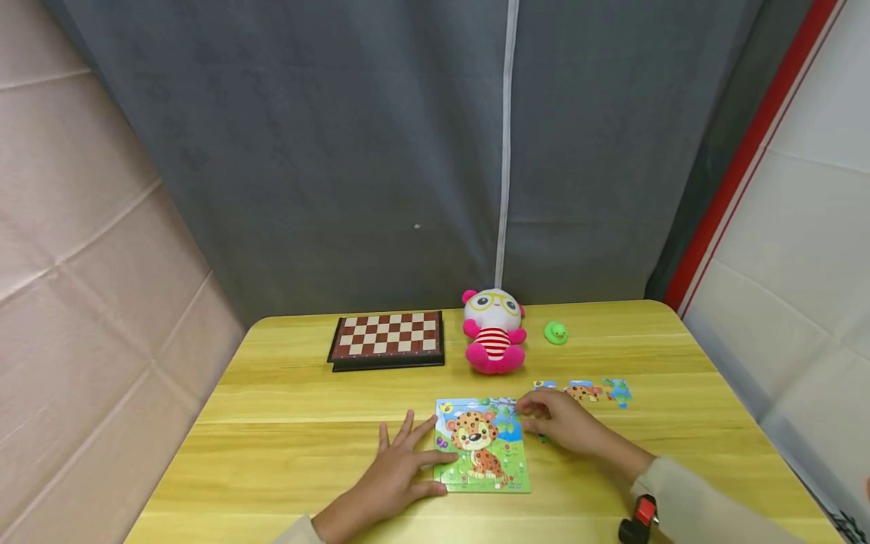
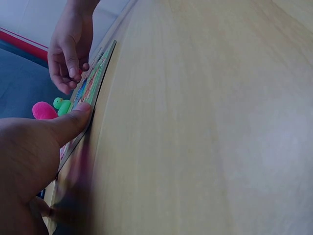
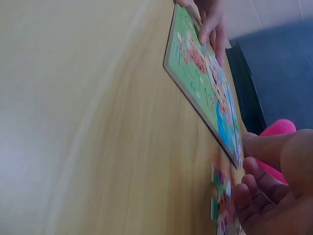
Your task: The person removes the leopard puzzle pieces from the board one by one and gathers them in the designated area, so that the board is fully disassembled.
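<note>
A jigsaw puzzle (image 1: 482, 446) with a spotted leopard cub lies flat on the table. My left hand (image 1: 401, 472) rests at its left side with spread fingers, the thumb and some fingertips touching the board. In the left wrist view, the left thumb (image 2: 73, 120) lies over the puzzle's edge. My right hand (image 1: 560, 419) is at the puzzle's upper right corner, its fingers loosely bent. No piece shows between them in the right wrist view, where the right thumb (image 3: 266, 147) is near the corner. Loose puzzle pieces (image 1: 582, 391) lie behind the right hand, some partly hidden by it.
A folding chessboard (image 1: 387, 336) lies at the back left. Beside it sits a pink and white plush toy (image 1: 495, 332) with yellow glasses. Right of the toy is a small green duck (image 1: 556, 332). A grey curtain (image 1: 340, 151) hangs behind the wooden table (image 1: 292, 423).
</note>
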{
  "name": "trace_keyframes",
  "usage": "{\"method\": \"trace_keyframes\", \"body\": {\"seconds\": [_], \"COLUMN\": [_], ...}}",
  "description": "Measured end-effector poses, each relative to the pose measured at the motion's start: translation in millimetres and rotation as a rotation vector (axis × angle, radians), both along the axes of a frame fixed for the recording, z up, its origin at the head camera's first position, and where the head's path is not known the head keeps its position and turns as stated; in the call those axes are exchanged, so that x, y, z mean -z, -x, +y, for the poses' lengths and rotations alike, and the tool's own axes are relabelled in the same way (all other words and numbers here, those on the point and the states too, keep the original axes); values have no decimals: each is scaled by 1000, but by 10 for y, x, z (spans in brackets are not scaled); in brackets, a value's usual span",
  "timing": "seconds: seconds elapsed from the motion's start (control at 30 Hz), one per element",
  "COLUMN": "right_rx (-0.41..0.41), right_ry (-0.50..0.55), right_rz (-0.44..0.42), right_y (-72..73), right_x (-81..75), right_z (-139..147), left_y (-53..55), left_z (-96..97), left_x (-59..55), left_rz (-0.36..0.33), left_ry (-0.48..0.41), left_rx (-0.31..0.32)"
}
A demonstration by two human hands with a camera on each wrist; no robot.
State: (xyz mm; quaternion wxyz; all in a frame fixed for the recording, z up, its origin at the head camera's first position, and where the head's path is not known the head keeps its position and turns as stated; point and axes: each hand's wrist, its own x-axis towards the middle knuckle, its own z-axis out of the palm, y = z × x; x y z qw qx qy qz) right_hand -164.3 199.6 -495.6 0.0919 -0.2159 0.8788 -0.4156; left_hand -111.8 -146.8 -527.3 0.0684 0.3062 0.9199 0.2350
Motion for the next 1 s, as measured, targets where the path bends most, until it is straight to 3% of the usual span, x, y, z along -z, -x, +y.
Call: {"method": "trace_keyframes", "body": {"seconds": [0.57,1.0], "right_rx": [-64,-27], "right_ry": [63,15], "right_rz": [-39,-28], "right_y": [-8,-118], "right_x": [99,84], "right_z": [-470,-716], "left_y": [-7,-13], "left_z": [7,11], "left_x": [-3,-10], "left_rz": [29,47], "left_ry": [6,-2], "left_rx": [-3,0]}}
